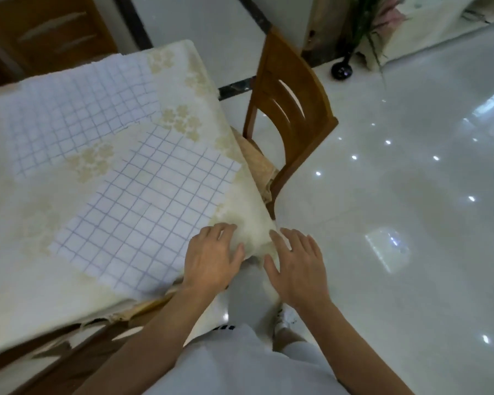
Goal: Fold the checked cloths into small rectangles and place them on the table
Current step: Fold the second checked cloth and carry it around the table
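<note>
Your left hand [214, 258] rests at the bench [17, 266] corner, grip wide and holding nothing. Your right hand [297, 266] is just beside it, grip wide too. The nearer checked cloth [154, 201] lies spread by your left hand, the farther checked cloth [77, 115] beyond.

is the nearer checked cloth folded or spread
Flat, unbunched: the nearer checked cloth lies as a rectangle on the table; whether layered, cannot tell.

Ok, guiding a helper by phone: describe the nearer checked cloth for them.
Find the flowered tablecloth. At its corner by the wooden chair lies the nearer checked cloth, beside the left hand; the other cloth lies farther back.
</note>
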Motion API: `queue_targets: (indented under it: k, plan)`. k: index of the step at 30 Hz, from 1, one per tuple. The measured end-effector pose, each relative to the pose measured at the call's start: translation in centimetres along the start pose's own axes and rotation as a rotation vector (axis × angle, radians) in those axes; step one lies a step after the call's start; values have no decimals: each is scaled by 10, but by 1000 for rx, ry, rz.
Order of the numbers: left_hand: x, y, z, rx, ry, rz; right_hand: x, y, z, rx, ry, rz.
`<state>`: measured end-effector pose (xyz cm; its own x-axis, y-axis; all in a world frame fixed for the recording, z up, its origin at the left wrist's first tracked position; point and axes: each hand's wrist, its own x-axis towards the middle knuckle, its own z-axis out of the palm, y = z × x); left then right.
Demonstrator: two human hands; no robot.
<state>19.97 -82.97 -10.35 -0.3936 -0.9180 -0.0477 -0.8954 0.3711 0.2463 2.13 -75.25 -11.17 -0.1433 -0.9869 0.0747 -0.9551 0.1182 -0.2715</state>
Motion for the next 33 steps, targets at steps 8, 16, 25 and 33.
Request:
queue_targets:
  k: [8, 16, 25, 33]
  plan:
    - [19, 33, 6, -13, 23, -298, 86, 37, 4, 8, -124, -342]
    - [1, -5, -11, -32, 41, -629, 136, -11, 31, 19, -289, -607]
    - [-8, -66, 2, -55, 54, -760, 167, -61, 74, -32, -335, -795]
    - [-7, -90, 32, -134, 26, -601, 200, -63, 102, -110, -316, -1022]
